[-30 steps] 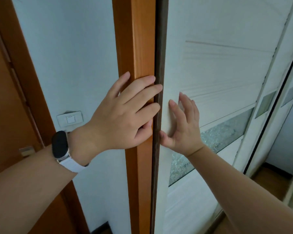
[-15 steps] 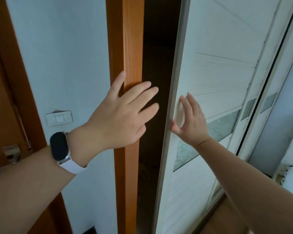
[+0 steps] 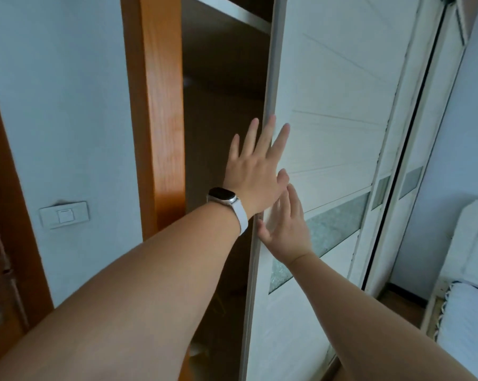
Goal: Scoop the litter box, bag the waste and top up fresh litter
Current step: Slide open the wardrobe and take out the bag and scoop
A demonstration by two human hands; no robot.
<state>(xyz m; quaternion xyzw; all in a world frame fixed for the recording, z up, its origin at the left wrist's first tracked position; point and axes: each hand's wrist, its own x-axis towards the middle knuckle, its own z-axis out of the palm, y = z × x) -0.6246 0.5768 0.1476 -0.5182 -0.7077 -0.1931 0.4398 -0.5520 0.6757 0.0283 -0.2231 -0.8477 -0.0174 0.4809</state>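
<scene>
Surroundings: pale wall [image 3: 67, 105] on the left with a white light switch [image 3: 64, 215], and an orange-brown wooden door [image 3: 1, 243] at the far left edge. A wooden frame post [image 3: 160, 105] runs top to bottom. Right of it is a dark closet opening [image 3: 221, 105] with a shelf [image 3: 232, 15] across the top. The edge of a bed [image 3: 469, 312] shows at far right.

Both forearms cross the lower frame and cover the bottom of the opening. There's a pale shape [image 3: 198, 349] low inside; it's too dark and blurred to say what it is. Litter box: not in view from here, maybe behind the arms or the door.

The sliding door [image 3: 328, 105] is white and panelled, with a frosted glass strip [image 3: 334, 226] at mid height. Its leading edge stands well apart from the post. A second panel [image 3: 413, 133] sits behind it on the right.

The left hand [image 3: 255, 174], with a watch [image 3: 222, 198] on the wrist, has its fingers straight and spread, laid across the door's leading edge and gripping nothing. The right hand [image 3: 287, 229] is just below it, palm flat on the door face, fingers straight and pointing up, thumb at the edge. Neither hand is curled round anything.
</scene>
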